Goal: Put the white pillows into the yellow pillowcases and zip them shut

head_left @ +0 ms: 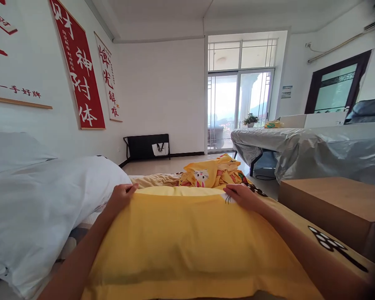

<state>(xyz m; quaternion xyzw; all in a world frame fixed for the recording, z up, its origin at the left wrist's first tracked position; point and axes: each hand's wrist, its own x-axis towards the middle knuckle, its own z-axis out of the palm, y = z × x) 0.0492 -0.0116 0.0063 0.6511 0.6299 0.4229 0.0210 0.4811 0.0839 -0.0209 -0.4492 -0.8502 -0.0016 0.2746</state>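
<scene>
A yellow pillow (181,233), its cover plain on this side, fills the space between my forearms. My left hand (125,192) is closed on its far left corner. At the far right corner my right hand (240,195) grips the cover, thumb and fingers pinching beside a bit of white print with black whisker lines. The far edge between my hands bulges slightly and looks paler. Past that edge lies a crumpled yellow cloth (206,173) with a white rabbit face. My fingertips are partly hidden behind the fabric.
White pillows or bedding (56,196) are heaped on the left. A brown cardboard box (334,198) stands close on the right, beside yellow patterned bedding (300,216). Behind it is a plastic-covered table (312,143). A black folded frame (140,146) leans by the far wall.
</scene>
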